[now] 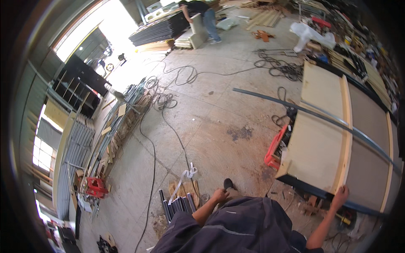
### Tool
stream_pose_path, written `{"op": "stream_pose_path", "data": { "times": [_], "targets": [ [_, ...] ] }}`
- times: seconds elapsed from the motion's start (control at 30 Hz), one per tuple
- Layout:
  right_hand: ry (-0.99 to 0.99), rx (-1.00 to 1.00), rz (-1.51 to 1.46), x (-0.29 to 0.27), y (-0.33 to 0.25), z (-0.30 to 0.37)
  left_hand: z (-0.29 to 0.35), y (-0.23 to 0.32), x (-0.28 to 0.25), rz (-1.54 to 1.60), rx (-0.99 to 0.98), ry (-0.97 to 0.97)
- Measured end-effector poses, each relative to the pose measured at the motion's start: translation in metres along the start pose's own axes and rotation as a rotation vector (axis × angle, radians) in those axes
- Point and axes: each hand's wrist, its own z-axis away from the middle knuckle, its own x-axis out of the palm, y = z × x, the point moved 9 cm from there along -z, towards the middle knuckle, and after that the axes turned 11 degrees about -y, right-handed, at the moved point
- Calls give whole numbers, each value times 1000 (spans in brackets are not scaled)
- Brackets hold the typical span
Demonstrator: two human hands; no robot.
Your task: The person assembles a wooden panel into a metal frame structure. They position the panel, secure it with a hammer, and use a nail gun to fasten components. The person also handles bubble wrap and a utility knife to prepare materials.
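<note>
My right hand (342,195) is at the near edge of a large framed panel (316,147), with its fingers closed on the end of a pale wooden strip (346,126) that crosses the panel. A long metal bar (278,101) lies across the panel and juts past its left side. My left hand (220,195) is in front of my body with the fingers curled; whether it holds anything is hidden. Close to its left, several dark metal profiles (180,205) rest by a piece of wood, with a white strap (181,184) looped over them.
Black cables (154,156) snake over the concrete floor. A red crate (274,149) stands beside the panel, and another red container (96,187) sits at the left near stacked metal tubes (76,143). Far off, a person (202,19) bends over stacked panels (160,29).
</note>
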Motion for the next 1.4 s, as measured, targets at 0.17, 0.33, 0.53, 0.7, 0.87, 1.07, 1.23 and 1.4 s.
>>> {"op": "stream_pose_path", "data": {
  "times": [0.17, 0.33, 0.53, 0.7, 0.87, 1.07, 1.23, 1.4],
  "targets": [
    [-5, 124, -17, -9, 70, -31, -16, -54, -57, 227, -113, 39],
    [6, 422, -208, -23, 50, -36, -45, -130, -114, 328, -147, 39],
    [0, 220, -709, 89, -161, -4, -57, -205, -165, 327, -207, 60],
    [-286, 58, -671, 202, -338, -19, -103, -235, -191, 455, -183, 171],
    [-439, -81, -709, 295, -486, -60, -108, -210, -218, 500, -212, 127],
    [-605, -103, -674, 422, -624, -102, -126, -244, -254, 472, -347, 52],
    [-703, -219, -664, 523, -715, -158, -155, -255, -350, 439, -380, 144],
    [-746, -175, -674, 575, -788, -200, -236, -206, -477, 472, -353, 272]
  ]
}}
